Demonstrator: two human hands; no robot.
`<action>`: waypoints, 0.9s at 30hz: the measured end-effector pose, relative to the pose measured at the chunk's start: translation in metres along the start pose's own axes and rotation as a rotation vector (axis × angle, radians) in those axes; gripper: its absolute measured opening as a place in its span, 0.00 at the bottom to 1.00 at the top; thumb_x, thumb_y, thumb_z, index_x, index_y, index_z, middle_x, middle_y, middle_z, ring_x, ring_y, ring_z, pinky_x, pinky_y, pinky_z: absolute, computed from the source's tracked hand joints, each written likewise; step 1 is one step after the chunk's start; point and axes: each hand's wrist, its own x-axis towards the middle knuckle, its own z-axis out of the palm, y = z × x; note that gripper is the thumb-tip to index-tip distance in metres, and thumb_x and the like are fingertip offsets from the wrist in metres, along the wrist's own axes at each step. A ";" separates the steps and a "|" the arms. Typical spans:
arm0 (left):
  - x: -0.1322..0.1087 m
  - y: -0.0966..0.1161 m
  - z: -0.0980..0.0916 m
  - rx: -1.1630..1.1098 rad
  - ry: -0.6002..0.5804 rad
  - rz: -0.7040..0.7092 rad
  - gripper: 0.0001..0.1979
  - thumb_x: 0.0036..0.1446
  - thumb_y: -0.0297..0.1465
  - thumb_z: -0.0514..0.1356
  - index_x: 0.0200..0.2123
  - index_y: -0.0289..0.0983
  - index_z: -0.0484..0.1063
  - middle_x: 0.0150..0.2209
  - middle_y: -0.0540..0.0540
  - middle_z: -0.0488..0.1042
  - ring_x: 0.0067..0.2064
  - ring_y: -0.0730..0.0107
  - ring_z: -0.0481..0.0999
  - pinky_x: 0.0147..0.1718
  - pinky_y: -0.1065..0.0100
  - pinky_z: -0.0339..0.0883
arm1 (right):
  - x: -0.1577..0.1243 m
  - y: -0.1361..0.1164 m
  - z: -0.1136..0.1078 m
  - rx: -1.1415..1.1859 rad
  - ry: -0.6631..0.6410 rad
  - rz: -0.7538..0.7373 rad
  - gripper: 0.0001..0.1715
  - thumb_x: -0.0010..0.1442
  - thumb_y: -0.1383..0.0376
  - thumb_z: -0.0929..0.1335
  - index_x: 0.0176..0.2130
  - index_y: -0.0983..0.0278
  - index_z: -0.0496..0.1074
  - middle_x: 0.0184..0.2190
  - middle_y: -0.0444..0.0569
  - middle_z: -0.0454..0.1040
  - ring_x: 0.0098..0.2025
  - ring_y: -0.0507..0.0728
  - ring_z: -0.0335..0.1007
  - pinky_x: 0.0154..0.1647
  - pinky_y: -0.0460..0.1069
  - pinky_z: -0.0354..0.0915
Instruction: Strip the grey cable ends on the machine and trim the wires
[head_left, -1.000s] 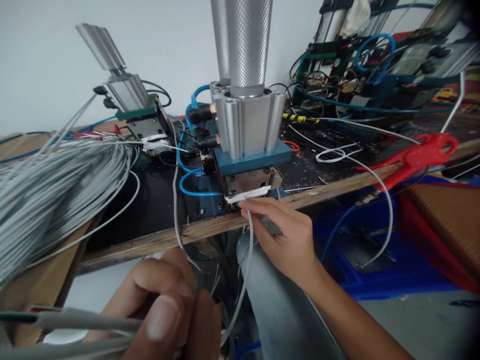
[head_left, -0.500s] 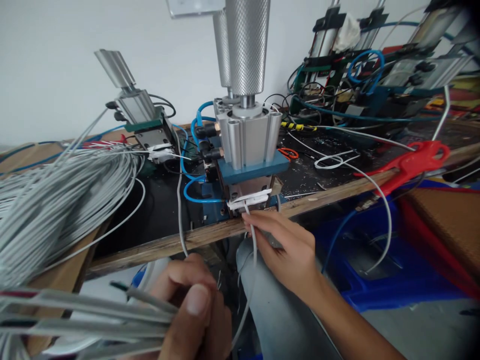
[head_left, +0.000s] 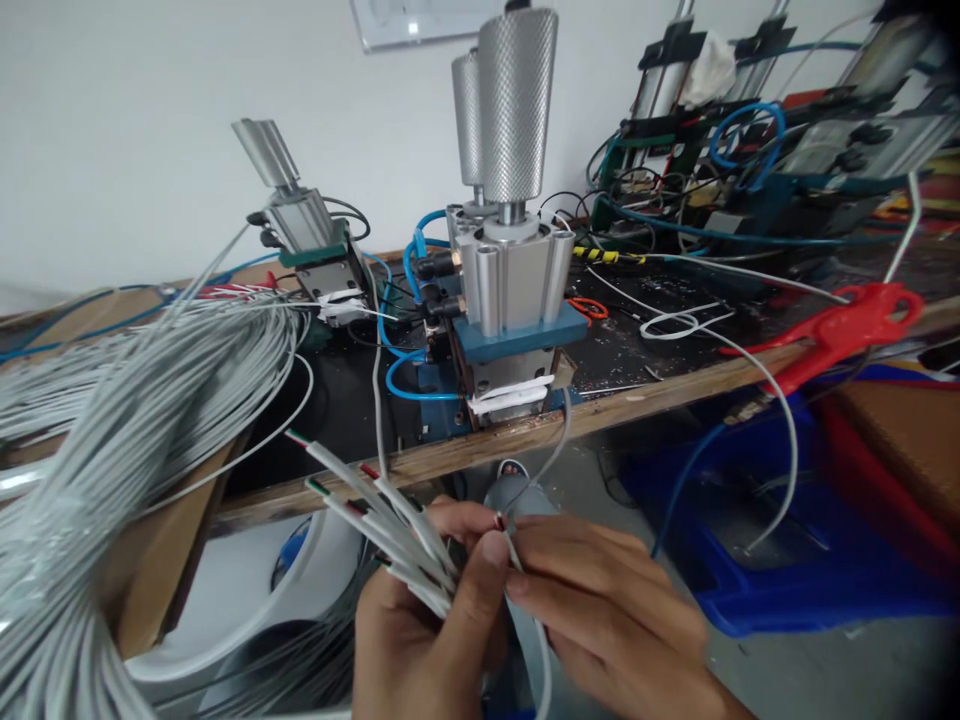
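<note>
My left hand point(head_left: 439, 640) is closed around a bundle of white cables point(head_left: 401, 535), whose cut ends show red, green and dark wire tips and fan out to the upper left. Its thumb and forefinger also meet at the tip of a single white cable point(head_left: 543, 660). My right hand point(head_left: 607, 605) pinches that same cable near its end, where a bit of red shows. Both hands touch there, below the bench edge. Just beyond them stands a small pneumatic press point(head_left: 517, 280) with white-wrapped jaws point(head_left: 512, 396); no cable is in them.
A large heap of grey cables point(head_left: 172, 400) lies on the bench at left, beside a second press point(head_left: 300, 230). A red air gun point(head_left: 840, 335) hangs at the right over a blue stool point(head_left: 750, 560). The wooden bench edge point(head_left: 637, 403) crosses in front.
My right hand has drawn the single cable out of the press jaws, down and toward me. My left hand has moved right with the bundle and now meets it.
</note>
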 end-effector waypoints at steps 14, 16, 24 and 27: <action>-0.017 -0.002 0.003 0.034 0.013 0.106 0.25 0.38 0.49 0.81 0.33 0.40 0.82 0.27 0.51 0.69 0.29 0.77 0.65 0.29 0.78 0.61 | -0.010 -0.012 -0.013 -0.030 -0.021 0.035 0.16 0.72 0.78 0.64 0.53 0.66 0.75 0.50 0.49 0.80 0.54 0.52 0.76 0.57 0.46 0.73; -0.016 -0.006 -0.002 -0.080 -0.053 0.107 0.23 0.40 0.45 0.80 0.36 0.40 0.83 0.28 0.50 0.70 0.27 0.79 0.64 0.28 0.78 0.60 | -0.020 -0.008 -0.021 -0.093 -0.142 0.130 0.17 0.71 0.77 0.64 0.53 0.64 0.75 0.48 0.48 0.80 0.50 0.53 0.79 0.51 0.48 0.75; -0.018 -0.028 -0.015 -0.004 -0.162 0.018 0.23 0.48 0.47 0.78 0.35 0.36 0.78 0.23 0.55 0.65 0.21 0.85 0.62 0.22 0.80 0.54 | -0.028 -0.020 -0.035 -0.024 -0.252 0.494 0.13 0.73 0.72 0.64 0.51 0.57 0.73 0.32 0.39 0.76 0.32 0.50 0.75 0.33 0.45 0.68; -0.023 -0.031 -0.014 0.077 -0.166 0.008 0.25 0.46 0.50 0.78 0.34 0.36 0.79 0.20 0.55 0.64 0.21 0.82 0.63 0.22 0.79 0.60 | -0.001 -0.038 -0.027 0.167 -0.125 0.575 0.09 0.71 0.69 0.67 0.48 0.56 0.73 0.32 0.38 0.70 0.31 0.48 0.70 0.33 0.42 0.67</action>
